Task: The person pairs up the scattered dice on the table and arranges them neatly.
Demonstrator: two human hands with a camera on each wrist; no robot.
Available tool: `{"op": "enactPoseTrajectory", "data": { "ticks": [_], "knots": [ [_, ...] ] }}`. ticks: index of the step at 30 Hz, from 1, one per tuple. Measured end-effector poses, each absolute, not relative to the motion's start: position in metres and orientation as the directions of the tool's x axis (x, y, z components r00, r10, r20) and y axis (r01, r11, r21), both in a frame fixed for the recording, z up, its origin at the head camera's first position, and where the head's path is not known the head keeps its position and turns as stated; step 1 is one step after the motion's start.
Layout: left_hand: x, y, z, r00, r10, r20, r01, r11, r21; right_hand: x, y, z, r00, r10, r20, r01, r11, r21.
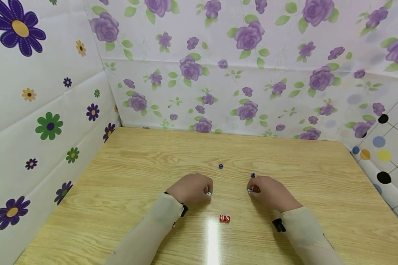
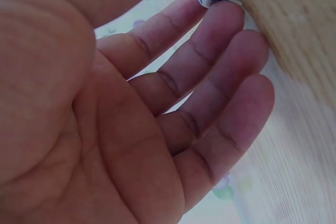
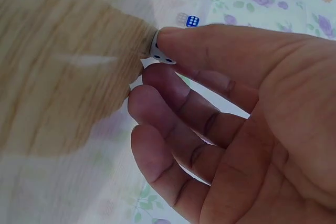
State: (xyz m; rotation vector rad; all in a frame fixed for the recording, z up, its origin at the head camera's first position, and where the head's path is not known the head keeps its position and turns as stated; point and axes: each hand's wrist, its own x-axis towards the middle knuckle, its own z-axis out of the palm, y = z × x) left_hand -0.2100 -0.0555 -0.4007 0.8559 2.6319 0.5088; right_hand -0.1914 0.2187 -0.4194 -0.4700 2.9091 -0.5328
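- Currently pinching a white die (image 1: 208, 193) between thumb and forefinger of the left hand (image 1: 191, 188), just below the middle of the head view; showing its large red pip at the top of the left wrist view.
- Curving the other left fingers gently, with narrow gaps between.
- Pinching a second white die (image 1: 250, 191) with the right hand (image 1: 268, 191), right of centre; pressing the thumb against it and hiding most of the forefinger in the right wrist view.
- Curling the remaining right fingers loosely, slightly apart.
- Leaving contact of both white dice with the wood-grain tabletop (image 1: 152, 154) unclear.
- Showing a near blue die (image 1: 253, 175) just above the right hand, a far blue die (image 1: 220, 166) higher and further left.
- Displaying two red dice (image 1: 222, 218) side by side, touching, at lower middle.
- Wearing pale sleeves (image 1: 152, 221), entering from the bottom edge.
- Bordering everything with rose-print cloth (image 1: 190, 68) across the top, daisy-print cloth (image 1: 49, 126) at left, dotted cloth (image 1: 384, 155) at right.
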Motion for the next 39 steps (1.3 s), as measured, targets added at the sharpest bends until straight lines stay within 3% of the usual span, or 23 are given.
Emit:
{"op": "enactPoseTrajectory", "data": {
  "ticks": [39],
  "knots": [
    [-0.2128, -0.0551, -0.4078, -0.761, 0.635, -0.136, 0.538, 0.734, 0.414, -0.1918, 0.2197, -0.4254, -0.943, -0.330, -0.037, -0.289, 0.871, -0.397]
  ]
}}
